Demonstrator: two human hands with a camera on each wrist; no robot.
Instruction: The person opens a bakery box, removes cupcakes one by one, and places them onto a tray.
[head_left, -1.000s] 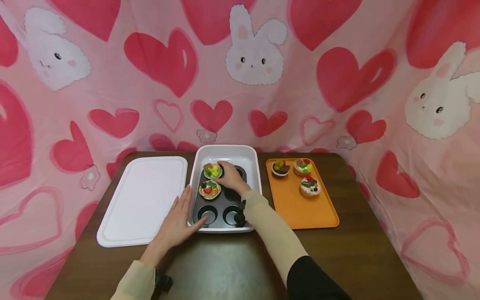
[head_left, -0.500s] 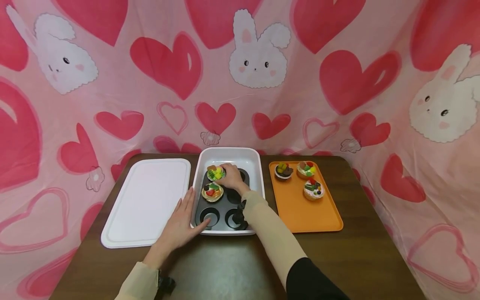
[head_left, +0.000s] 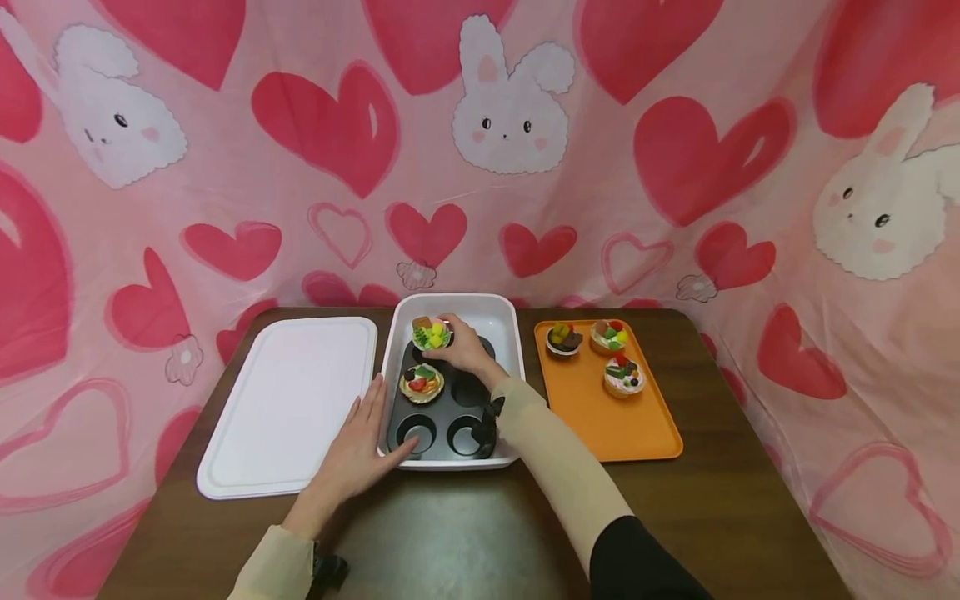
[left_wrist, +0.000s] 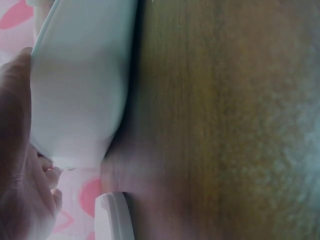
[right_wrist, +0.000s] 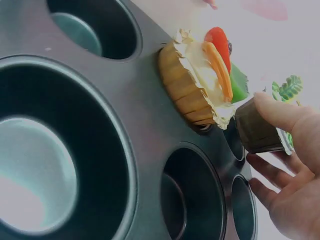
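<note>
My right hand (head_left: 467, 346) pinches a small toy cupcake (head_left: 431, 333) with green and yellow toppings, between thumb and fingers. In the right wrist view its dark cup (right_wrist: 257, 127) is raised above the back-left hole of the grey muffin tin (head_left: 442, 412). In the hole in front of it sits a fruit tart (head_left: 421, 383) with a pale pleated case and red, green and orange toppings. My left hand (head_left: 356, 446) rests on the near-left rim of the white tub (head_left: 450, 464) around the tin, fingers extended. Part of the tin is hidden under my right arm.
A white board (head_left: 292, 400) lies left of the tub. On the right, an orange tray (head_left: 607, 433) holds a dark-topped cupcake (head_left: 563, 340) and two tarts, one of them with pink cream (head_left: 623, 379). Behind the brown table (head_left: 727, 500) hangs a pink heart-patterned cloth (head_left: 525, 200).
My right hand has lifted the cupcake a little, up from the tin. My left hand stays on the tub's rim. The whole head view shifts slightly.
</note>
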